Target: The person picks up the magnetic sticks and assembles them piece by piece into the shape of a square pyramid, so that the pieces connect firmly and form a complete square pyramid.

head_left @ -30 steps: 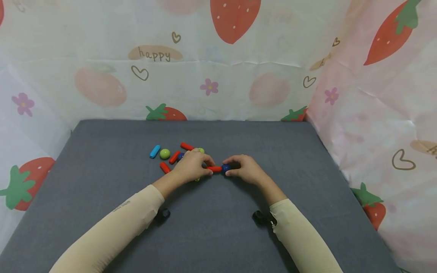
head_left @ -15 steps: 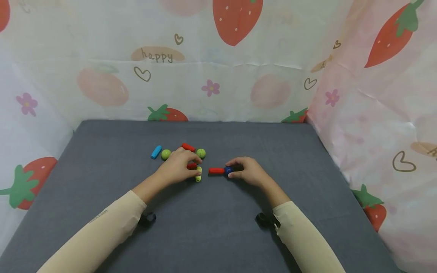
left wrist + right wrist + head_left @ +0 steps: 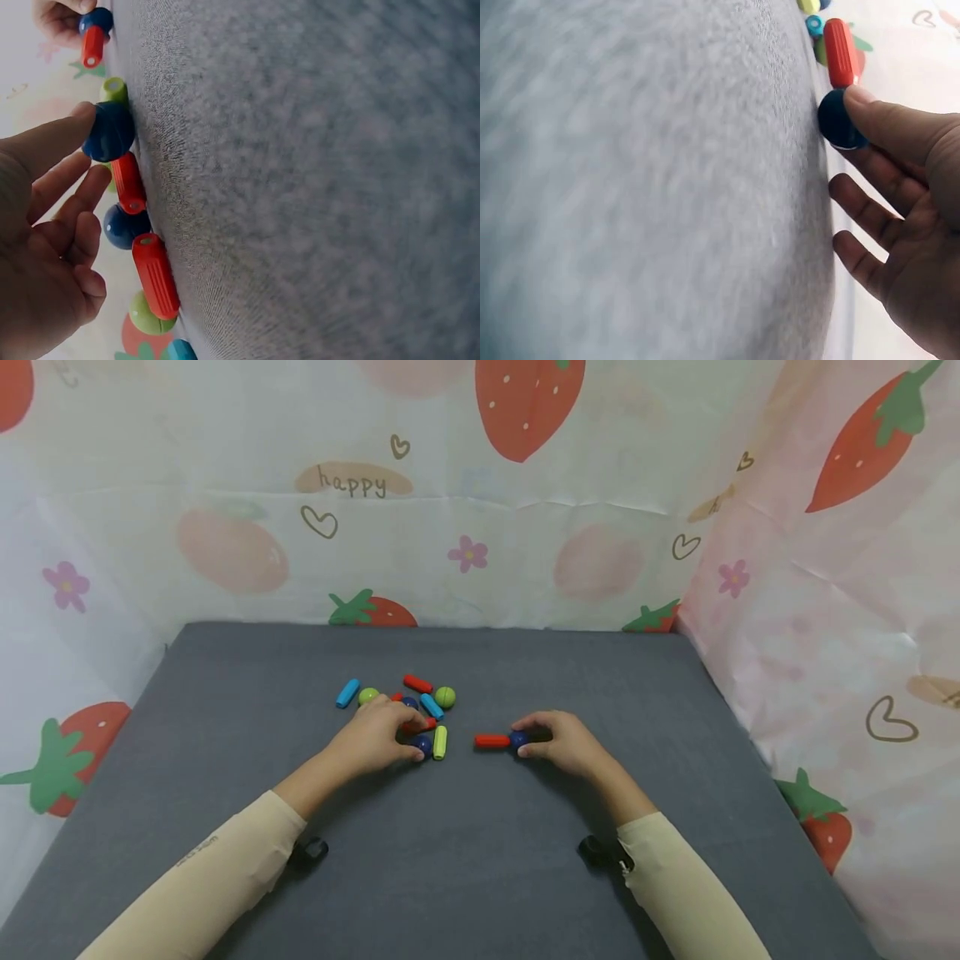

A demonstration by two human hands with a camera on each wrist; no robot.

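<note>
Right hand [image 3: 562, 743] pinches ball [image 3: 518, 740], rod [image 3: 492, 741] joined; left hand [image 3: 363, 739], grip unclear, touches second ball [image 3: 111, 135] amid loose-looking pieces [image 3: 440, 743] left of rod.

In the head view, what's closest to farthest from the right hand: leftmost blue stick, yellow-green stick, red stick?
Nearest to the right hand:
1. Red stick: touching its blue ball.
2. Yellow-green stick: farther left.
3. Leftmost blue stick: left end.
</note>
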